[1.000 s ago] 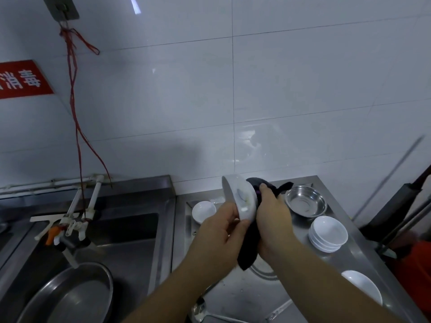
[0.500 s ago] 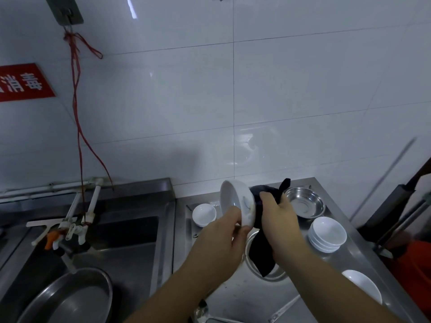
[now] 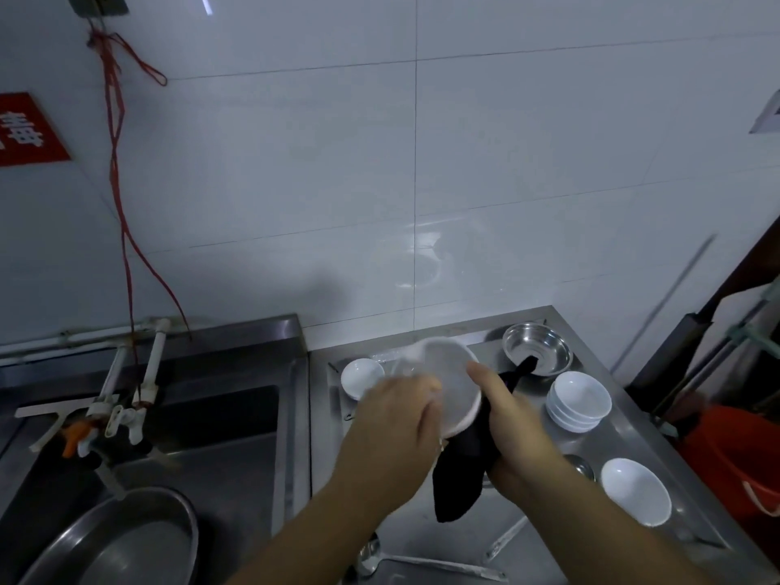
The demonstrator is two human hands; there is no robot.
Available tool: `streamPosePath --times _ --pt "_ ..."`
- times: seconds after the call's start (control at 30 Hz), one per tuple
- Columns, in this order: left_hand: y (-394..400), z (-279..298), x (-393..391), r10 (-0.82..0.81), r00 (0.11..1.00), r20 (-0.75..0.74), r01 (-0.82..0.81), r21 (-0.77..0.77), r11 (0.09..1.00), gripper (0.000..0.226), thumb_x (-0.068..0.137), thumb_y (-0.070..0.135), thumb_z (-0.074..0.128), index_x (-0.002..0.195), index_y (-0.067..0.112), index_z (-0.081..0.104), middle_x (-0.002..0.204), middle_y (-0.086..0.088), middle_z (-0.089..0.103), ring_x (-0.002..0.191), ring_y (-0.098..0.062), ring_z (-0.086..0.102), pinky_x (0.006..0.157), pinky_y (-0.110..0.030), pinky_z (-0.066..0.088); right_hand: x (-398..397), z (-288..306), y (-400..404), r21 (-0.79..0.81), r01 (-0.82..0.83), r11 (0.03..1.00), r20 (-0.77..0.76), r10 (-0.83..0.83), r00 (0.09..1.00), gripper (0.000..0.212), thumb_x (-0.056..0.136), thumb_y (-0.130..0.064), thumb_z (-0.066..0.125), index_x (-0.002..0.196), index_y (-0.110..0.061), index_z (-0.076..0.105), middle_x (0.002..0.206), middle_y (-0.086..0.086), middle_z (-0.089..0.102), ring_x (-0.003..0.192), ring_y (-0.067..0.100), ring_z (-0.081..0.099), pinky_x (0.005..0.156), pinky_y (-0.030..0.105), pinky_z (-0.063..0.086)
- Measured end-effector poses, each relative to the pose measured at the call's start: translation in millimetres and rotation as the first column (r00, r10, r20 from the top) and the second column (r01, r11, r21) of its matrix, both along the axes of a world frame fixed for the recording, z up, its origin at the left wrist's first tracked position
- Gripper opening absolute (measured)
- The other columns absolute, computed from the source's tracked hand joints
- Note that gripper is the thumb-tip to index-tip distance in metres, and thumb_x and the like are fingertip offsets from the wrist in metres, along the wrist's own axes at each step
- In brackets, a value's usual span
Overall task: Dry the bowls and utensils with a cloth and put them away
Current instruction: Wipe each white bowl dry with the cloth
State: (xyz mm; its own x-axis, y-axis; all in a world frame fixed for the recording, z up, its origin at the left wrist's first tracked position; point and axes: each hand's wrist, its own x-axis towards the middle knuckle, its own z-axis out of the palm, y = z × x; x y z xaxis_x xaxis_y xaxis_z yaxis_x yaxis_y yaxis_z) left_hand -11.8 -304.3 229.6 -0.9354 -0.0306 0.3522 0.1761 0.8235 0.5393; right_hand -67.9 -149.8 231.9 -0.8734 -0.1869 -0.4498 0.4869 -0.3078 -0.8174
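Note:
A white bowl (image 3: 451, 380) is held tilted above the steel draining counter (image 3: 633, 441), blurred by motion. My left hand (image 3: 392, 420) grips its left rim. My right hand (image 3: 513, 428) holds a black cloth (image 3: 462, 475) against the bowl's right side and underside; the cloth hangs down below the bowl. On the counter stand a small white bowl (image 3: 363, 377), a steel bowl (image 3: 537, 347), a stack of white bowls (image 3: 578, 401) and a single white bowl (image 3: 635, 491). A steel spoon (image 3: 422, 563) and another utensil (image 3: 504, 538) lie near the front.
A steel sink (image 3: 202, 437) lies to the left with taps (image 3: 122, 409) over it and a large steel basin (image 3: 122, 538) inside. A red cord (image 3: 120, 196) hangs down the tiled wall. An orange bucket (image 3: 738, 462) and dark handles stand at the right.
The bowl has turned from edge-on to face more toward me, and both hands have shifted around it with the cloth. The camera view has tilted slightly.

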Motion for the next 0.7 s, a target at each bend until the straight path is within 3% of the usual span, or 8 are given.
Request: streamPosePath --times 0.07,0.13,0.23,0.3,0.33,0.47,0.57,0.7 --pt "-9 -9 1 0.187 0.982 -0.012 -0.185 0.091 0.979 0.034 0.106 0.042 0.044 0.139 0.035 0.048 0.138 0.012 0.050 0.127 -0.006 0.043 0.106 -0.033 0.041 7 -8 -3 -0.042 0.025 0.999 0.063 -0.022 0.998 0.063 0.075 -0.055 0.083 0.119 -0.010 0.076 0.109 0.020 0.079 0.093 0.035 0.077 0.074 0.042 0.061" --pt "-17 -15 1 0.223 0.957 0.184 -0.275 0.344 0.898 0.038 0.108 0.047 0.042 0.143 0.036 0.048 0.144 0.010 0.049 0.128 -0.009 0.051 0.103 -0.032 0.047 13 -15 -5 -0.081 0.046 0.996 0.087 -0.039 0.995 0.070 0.068 -0.060 0.083 0.120 -0.013 0.076 0.114 0.021 0.077 0.095 0.036 0.077 0.074 0.044 0.061" --pt "-20 -21 2 0.021 0.903 0.429 -0.368 0.747 0.554 0.027 0.111 0.042 0.045 0.113 0.033 0.070 0.118 -0.002 0.073 0.105 -0.018 0.073 0.086 -0.038 0.065 21 -22 -5 -0.105 0.061 0.993 0.074 -0.053 0.996 0.065 0.072 -0.057 0.086 0.120 -0.015 0.077 0.117 0.021 0.077 0.100 0.036 0.077 0.079 0.047 0.061" --pt "-22 -24 3 -0.047 0.879 0.475 -0.433 0.836 0.338 0.024 0.109 0.030 0.053 0.108 0.023 0.076 0.109 -0.008 0.078 0.098 -0.024 0.078 0.074 -0.034 0.066 25 -27 -1 -0.104 0.071 0.992 0.083 -0.063 0.995 0.062 0.073 -0.054 0.083 0.122 -0.016 0.076 0.116 0.018 0.078 0.102 0.036 0.077 0.085 0.049 0.062" --pt "-22 -27 4 -0.072 0.873 0.482 -0.446 0.849 0.282 0.023 0.108 0.027 0.056 0.109 0.019 0.077 0.107 -0.009 0.079 0.096 -0.024 0.079 0.071 -0.031 0.065 27 -30 3 -0.100 0.086 0.991 0.092 -0.077 0.993 0.061 0.075 -0.051 0.083 0.123 -0.016 0.075 0.116 0.017 0.078 0.102 0.037 0.077 0.086 0.051 0.062" --pt "-11 -41 1 -0.160 0.845 0.510 -0.462 0.847 0.263 0.021 0.105 0.022 0.060 0.107 0.017 0.080 0.104 -0.010 0.081 0.093 -0.026 0.080 0.070 -0.031 0.064 33 -46 28 -0.047 0.173 0.984 0.128 -0.166 0.978 0.046 0.087 -0.038 0.082 0.126 -0.015 0.072 0.114 0.015 0.079 0.099 0.035 0.078 0.074 0.045 0.066" --pt "8 -52 1 -0.186 0.828 0.530 -0.454 0.826 0.333 0.021 0.103 0.023 0.061 0.105 0.021 0.082 0.105 -0.009 0.081 0.097 -0.027 0.080 0.078 -0.036 0.066 37 -60 53 0.047 0.272 0.961 0.101 -0.275 0.956 0.030 0.091 -0.025 0.081 0.119 -0.016 0.074 0.107 0.012 0.081 0.088 0.030 0.080 0.061 0.037 0.063" --pt "45 -61 -1 -0.210 0.811 0.546 -0.431 0.801 0.415 0.021 0.102 0.025 0.061 0.110 0.020 0.080 0.109 -0.006 0.081 0.098 -0.025 0.079 0.082 -0.039 0.067 42 -76 93 0.226 0.385 0.895 -0.007 -0.393 0.919 0.022 0.087 -0.014 0.084 0.107 -0.019 0.074 0.098 0.006 0.081 0.080 0.022 0.079 0.058 0.032 0.061"
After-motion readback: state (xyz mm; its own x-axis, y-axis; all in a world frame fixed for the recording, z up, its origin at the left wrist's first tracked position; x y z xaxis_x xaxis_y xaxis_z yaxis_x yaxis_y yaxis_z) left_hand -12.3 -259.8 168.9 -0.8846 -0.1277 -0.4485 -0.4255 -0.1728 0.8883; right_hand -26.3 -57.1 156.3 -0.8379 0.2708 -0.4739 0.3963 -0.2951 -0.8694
